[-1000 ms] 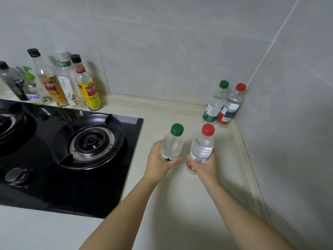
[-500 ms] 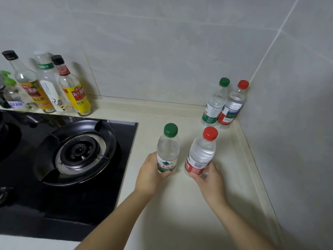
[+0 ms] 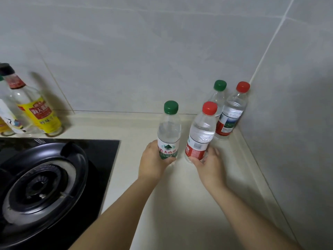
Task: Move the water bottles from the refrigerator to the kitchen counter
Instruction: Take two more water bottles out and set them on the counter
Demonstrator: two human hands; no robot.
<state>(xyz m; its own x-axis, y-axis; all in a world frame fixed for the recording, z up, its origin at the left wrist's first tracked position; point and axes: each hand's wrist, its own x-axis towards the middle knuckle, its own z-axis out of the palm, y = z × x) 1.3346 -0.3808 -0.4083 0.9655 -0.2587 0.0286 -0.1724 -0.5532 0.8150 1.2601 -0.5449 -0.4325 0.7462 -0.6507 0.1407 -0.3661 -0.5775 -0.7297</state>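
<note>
Now I'm gripping green-cap bottle (image 3: 169, 130) w/ left hand (image 3: 153, 163), tilted red-cap bottle (image 3: 201, 134) w/ right hand (image 3: 209, 165), low by labels, prob. to stand both nr counter (image 3: 180, 204)'s back-right corner beside other pair (image 3: 232, 112).

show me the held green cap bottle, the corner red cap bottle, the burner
held green cap bottle (image 3: 169, 129): head view, clear body
corner red cap bottle (image 3: 228, 123): head view, label
burner (image 3: 36, 186): head view, centre
</note>
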